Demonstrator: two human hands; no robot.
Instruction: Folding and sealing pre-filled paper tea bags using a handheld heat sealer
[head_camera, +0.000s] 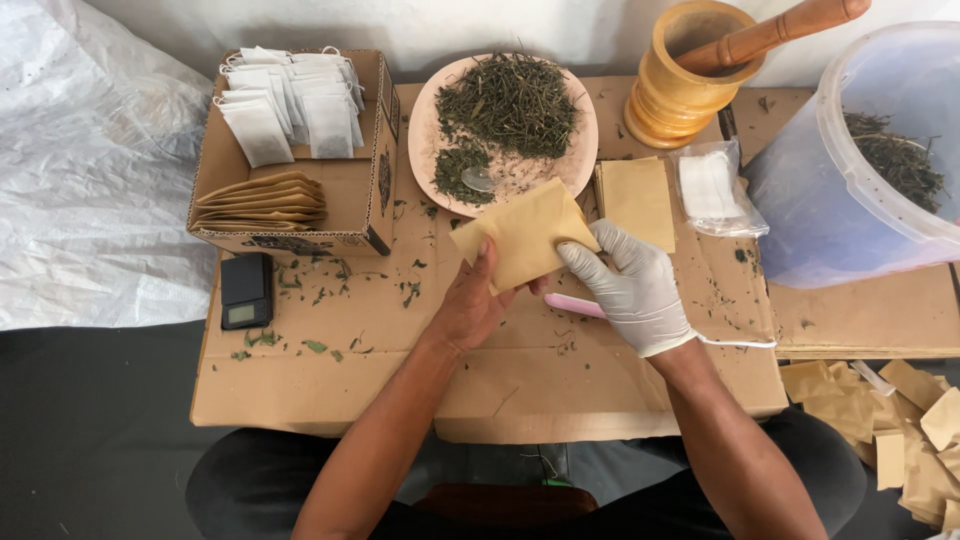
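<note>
Centre of frame: left hand (470, 305), bare, and right hand (635, 290), in a white glove, both hold one tan paper pouch (525, 235) just above the cardboard tabletop (340, 380). Left grip: thumb pressed on the pouch's lower left corner, fingers behind. Right grip: fingertips pinching the lower right edge. Both closed on the pouch.

Risks, as judged:
- Pouch hangs right in front of the pink plate (425, 130) of dried herb; a tilt or jerk could knock the plate rim and scatter leaf.
- If the pouch is filled and its mouth unsealed, loose pinching at the corners could let contents spill; leaf crumbs already litter the tabletop.
- A pink tool (572, 305) lies under the right hand; a wrist could push it.

Hard to make out:
- Pouch mouth and contents not visible.
- Left fingers hidden behind the pouch.
- Pink tool mostly covered; kind unclear.
- Small shiny object on the plate, possibly a spoon.
- Right: plastic bucket (850, 190) cut off by the frame edge.
- Top: wooden mortar (680, 100), its inside not visible.
- Lower right: pile of tan pouches (900, 420), cut off.
</note>
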